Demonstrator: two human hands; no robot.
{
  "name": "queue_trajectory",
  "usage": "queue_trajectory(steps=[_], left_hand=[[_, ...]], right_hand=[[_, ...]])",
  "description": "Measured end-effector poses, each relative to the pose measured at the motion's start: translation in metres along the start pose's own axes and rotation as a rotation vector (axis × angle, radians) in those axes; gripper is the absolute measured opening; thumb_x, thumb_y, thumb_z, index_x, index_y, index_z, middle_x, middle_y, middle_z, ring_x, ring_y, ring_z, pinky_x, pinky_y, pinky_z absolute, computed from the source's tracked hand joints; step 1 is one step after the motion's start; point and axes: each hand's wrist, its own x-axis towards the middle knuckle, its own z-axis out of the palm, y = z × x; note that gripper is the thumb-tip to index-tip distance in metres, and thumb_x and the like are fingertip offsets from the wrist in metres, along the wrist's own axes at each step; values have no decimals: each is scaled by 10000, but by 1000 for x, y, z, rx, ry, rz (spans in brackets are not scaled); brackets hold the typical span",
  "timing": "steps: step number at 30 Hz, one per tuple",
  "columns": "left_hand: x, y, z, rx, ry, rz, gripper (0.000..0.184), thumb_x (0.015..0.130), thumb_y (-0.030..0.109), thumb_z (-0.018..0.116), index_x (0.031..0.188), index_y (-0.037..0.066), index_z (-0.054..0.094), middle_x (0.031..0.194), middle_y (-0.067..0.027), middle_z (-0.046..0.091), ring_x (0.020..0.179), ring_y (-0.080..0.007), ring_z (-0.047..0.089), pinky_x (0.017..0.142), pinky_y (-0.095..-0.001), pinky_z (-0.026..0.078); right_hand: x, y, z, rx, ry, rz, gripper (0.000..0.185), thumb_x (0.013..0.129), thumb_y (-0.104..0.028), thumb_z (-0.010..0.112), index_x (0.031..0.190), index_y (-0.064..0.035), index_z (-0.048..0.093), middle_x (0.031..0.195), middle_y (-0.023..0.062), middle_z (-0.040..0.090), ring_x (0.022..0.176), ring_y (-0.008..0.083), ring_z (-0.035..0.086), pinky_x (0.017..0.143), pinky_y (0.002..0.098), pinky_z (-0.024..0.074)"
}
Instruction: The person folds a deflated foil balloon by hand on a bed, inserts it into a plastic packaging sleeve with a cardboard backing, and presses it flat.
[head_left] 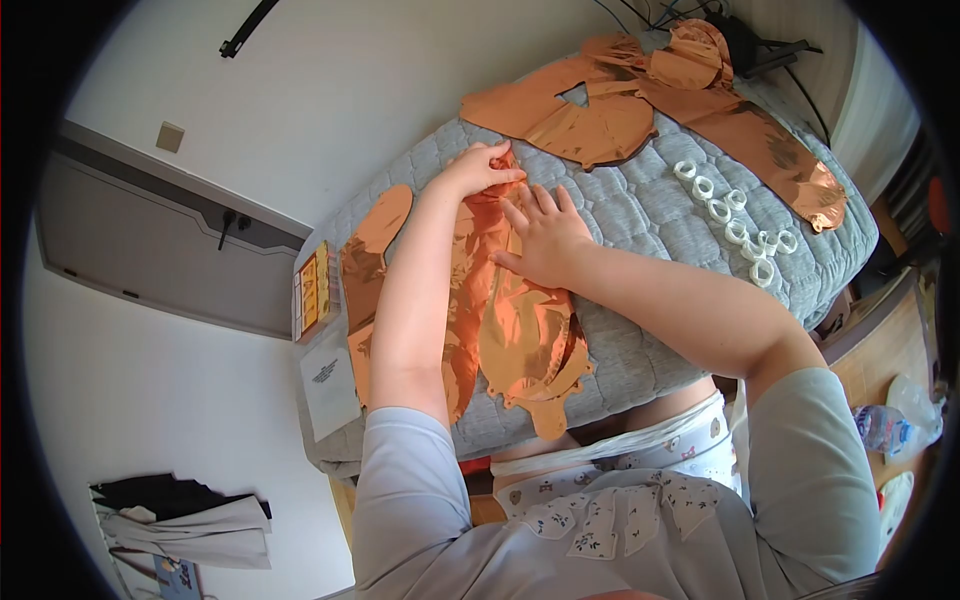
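On the grey quilted mattress (640, 215) lies a flat, shiny copper-coloured foil balloon (535, 335), creased, with small tabs at its near end. My left hand (478, 170) pinches the far end of this foil between thumb and fingers. Just to the right, my right hand (545, 235) rests on the foil with its fingers spread. Another copper foil piece (375, 240) lies left of my left forearm, partly hidden by it. Farther back are more flat foil pieces (590, 120), one with a small triangular opening.
Several small white ribbon rolls (737, 233) lie on the mattress at the right. A yellow and red box (315, 290) and a white paper (330, 390) are at the left edge. Plastic bottles (882, 428) stand at the far right, and dark cables lie behind the mattress.
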Motion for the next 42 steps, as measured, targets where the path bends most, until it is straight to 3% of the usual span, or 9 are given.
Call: queue_trajectory(steps=[5, 7, 8, 9, 12, 15, 18, 21, 42], left_hand=[[16, -21, 13, -81, 54, -1, 933, 833, 689, 717, 1585, 216, 434, 1403, -141, 566, 1297, -328, 556, 1117, -425, 390], [7, -14, 6, -601, 36, -58, 836, 888, 583, 730, 1562, 170, 459, 1245, -117, 596, 1096, -244, 603, 967, -357, 482], [-3, -4, 11, -580, 325, 11, 704, 984, 432, 688, 1561, 96, 461, 1173, -60, 559, 1032, -149, 545, 932, -299, 463], [-14, 2, 13, -589, 323, -2, 704, 984, 432, 688, 1561, 96, 461, 1173, -60, 559, 1032, -149, 545, 932, -299, 463], [-64, 42, 12, -638, 748, 266, 239, 989, 184, 658, 1203, 92, 712, 1023, -88, 628, 916, -178, 605, 827, -306, 503], [-141, 69, 21, -533, 603, 575, 168, 944, 166, 689, 1094, 114, 742, 943, -74, 666, 909, -220, 633, 867, -337, 496], [-203, 93, 36, -157, 391, 638, 124, 908, 164, 711, 1015, 117, 753, 925, -54, 706, 944, -258, 654, 910, -379, 487], [-225, 110, 60, -265, 440, 569, 128, 906, 193, 723, 1004, 122, 763, 1019, -43, 727, 999, -260, 660, 949, -410, 479], [-236, 109, 71, -128, 354, 685, 360, 916, 209, 725, 1271, 146, 711, 1248, -39, 697, 1160, -259, 602, 1056, -416, 466]], right_hand=[[1, 1, 3, 0, 33, -4, 882, 1018, -694, 321, 1643, -81, 217, 1676, 214, 262, 1567, 360, 203, 1267, 537, 128], [-1, 1, 1, 1, 38, -8, 884, 1015, -697, 329, 1643, -84, 220, 1678, 211, 259, 1565, 361, 209, 1264, 539, 137], [-1, 0, 0, 8, 50, -5, 886, 1012, -699, 337, 1643, -88, 223, 1680, 209, 257, 1563, 362, 215, 1262, 541, 145], [-2, -1, 0, 8, 36, -14, 886, 1012, -699, 337, 1643, -88, 223, 1680, 209, 257, 1563, 362, 215, 1262, 541, 145], [0, 0, 1, 24, 57, -7, 887, 1001, -686, 379, 1639, -87, 237, 1688, 202, 244, 1559, 365, 226, 1259, 545, 156], [1, 0, -4, -9, -21, 1, 877, 1008, -674, 362, 1652, -99, 205, 1701, 189, 220, 1574, 349, 187, 1261, 543, 133], [6, 0, 7, -136, 6, -9, 874, 1009, -667, 382, 1655, -108, 196, 1704, 175, 223, 1576, 336, 186, 1259, 543, 142], [6, 0, 16, -104, 129, -23, 849, 1013, -676, 392, 1634, -112, 262, 1670, 174, 299, 1535, 347, 277, 1239, 533, 214], [7, -1, 15, -90, 196, 5, 879, 989, -740, 377, 1606, -115, 334, 1645, 167, 353, 1515, 334, 325, 1233, 525, 231]])
